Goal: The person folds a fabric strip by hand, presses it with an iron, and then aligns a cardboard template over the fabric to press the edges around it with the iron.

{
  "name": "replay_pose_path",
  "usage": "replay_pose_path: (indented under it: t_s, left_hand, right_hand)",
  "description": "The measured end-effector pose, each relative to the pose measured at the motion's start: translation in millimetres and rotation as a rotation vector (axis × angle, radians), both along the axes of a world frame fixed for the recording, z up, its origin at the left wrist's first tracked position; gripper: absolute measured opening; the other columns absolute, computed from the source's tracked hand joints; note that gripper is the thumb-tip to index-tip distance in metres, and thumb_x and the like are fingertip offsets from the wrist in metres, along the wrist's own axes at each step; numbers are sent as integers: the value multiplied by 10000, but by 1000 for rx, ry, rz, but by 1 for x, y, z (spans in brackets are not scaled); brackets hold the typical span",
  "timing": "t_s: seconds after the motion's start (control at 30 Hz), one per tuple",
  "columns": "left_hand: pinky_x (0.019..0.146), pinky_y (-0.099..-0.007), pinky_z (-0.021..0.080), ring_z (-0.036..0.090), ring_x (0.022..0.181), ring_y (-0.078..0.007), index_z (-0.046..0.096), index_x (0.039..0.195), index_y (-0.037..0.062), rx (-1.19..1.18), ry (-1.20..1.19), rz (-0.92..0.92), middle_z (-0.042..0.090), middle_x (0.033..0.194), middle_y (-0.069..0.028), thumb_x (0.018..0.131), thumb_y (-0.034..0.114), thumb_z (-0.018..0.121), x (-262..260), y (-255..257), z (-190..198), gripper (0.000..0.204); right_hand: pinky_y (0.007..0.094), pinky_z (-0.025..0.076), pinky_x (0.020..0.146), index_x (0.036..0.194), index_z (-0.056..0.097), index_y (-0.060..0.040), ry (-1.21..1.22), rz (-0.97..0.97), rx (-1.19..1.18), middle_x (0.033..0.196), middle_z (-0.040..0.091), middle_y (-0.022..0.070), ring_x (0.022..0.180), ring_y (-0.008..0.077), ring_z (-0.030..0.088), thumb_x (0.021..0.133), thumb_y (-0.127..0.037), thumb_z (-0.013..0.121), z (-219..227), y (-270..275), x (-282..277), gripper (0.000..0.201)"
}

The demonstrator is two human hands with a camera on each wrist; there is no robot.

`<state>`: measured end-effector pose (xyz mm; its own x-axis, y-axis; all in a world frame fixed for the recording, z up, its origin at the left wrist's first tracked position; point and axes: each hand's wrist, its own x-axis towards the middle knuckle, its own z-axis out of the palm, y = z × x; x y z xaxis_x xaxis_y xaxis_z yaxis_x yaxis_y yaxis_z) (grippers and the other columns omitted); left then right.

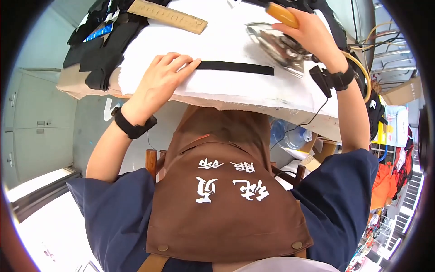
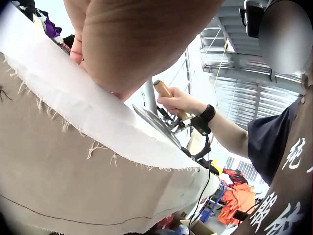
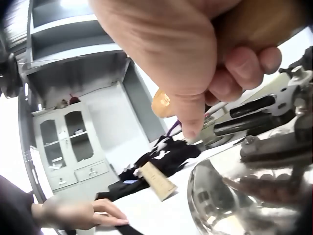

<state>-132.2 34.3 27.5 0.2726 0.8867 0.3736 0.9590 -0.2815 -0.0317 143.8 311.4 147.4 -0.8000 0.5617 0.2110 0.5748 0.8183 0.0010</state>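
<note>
Left hand [image 1: 161, 77] resting loosely extended fingers on left end of black strip [image 1: 238, 67]; right hand [image 1: 315, 37] gripping iron [image 1: 272, 43] by handle, just far-right of strip. Strip lying flat along near side of white-covered bench [image 1: 172, 47]. Pressing likely calling for taut strip, fingers clear.

In right hand [image 1: 312, 35] — smooth, glossy wooden handle [image 1: 282, 15]; below grip, mirror-bright metal iron [image 1: 273, 46]. At left hand [image 1: 161, 78] — matt cloth strip [image 1: 238, 68]; beneath, cloth cover [image 1: 217, 93], edge frayed.
</note>
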Motion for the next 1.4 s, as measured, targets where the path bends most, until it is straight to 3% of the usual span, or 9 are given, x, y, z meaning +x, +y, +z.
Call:
replay_pose_path:
  t_s: [0.33,0.5,0.53,0.6,0.67,0.87,0.97,1.07,1.4]
  left_hand:
    - [1041,-409,495,631,1254,-284,697,1319,27,60,-244,4,692,1309,-95,854,-72,569,-14,-17,-6,493]
    - [979,-442,567,724,1010,-349,713,1091,-39,704,-706,326,749,1051,-204,1129,129,432,-59,-158,37,330]
    - [992,-482,569,707,1025,-343,690,1088,-74,929,-215,909,717,963,-235,1112,192,499,-82,-210,40,328]
    - [827,-311,528,651,871,-153,770,893,104,1297,-1523,-278,722,885,3,943,78,696,-90,-240,91,93]
    - [751,-252,438,625,761,-57,767,733,219,1228,-1794,-487,765,819,119,835,126,796,-89,-251,100,142]
    - [715,-217,432,662,709,-66,756,684,199,782,-1844,-670,773,779,82,863,177,858,-119,-230,53,207]
    - [708,-214,410,654,746,-65,771,766,173,417,-1665,-1343,730,807,76,916,247,849,-125,-209,35,184]
    - [722,-190,441,654,783,-74,747,818,140,70,-1211,-1374,731,866,29,986,205,763,-125,-178,50,181]
    - [744,-203,481,664,796,-78,729,814,134,-12,-1165,-1386,721,862,9,983,187,766,-130,-186,41,181]
  right_hand:
    - [469,563,714,1088,691,-100,-136,396,-19,781,712,182,769,402,715,962,-513,766,-27,-71,-95,438]
    - [463,549,677,1031,639,-87,-198,366,-19,733,692,159,736,398,709,968,-498,769,-24,-76,-94,435]
    - [463,549,677,1031,639,-87,-209,367,-38,733,692,159,736,398,709,968,-498,769,-20,-77,-94,435]
    - [445,534,662,1026,617,-79,-214,365,-188,726,686,175,728,406,703,958,-452,800,-10,-79,-98,421]
    - [469,566,716,1051,655,-44,-260,245,-349,782,723,204,765,422,723,942,-479,795,-2,-78,-104,470]
    - [431,586,734,1005,742,-8,-342,180,-394,803,724,237,776,431,725,887,-440,851,2,-78,-110,461]
    - [438,588,745,989,799,5,-388,187,-471,807,726,240,771,428,715,873,-372,861,5,-78,-114,400]
    - [387,539,634,974,763,22,-433,206,-500,705,671,210,616,376,626,871,-294,875,7,-76,-118,351]
    - [414,556,701,1064,765,-14,-427,253,-523,792,713,221,711,436,654,896,-260,848,6,-75,-118,309]
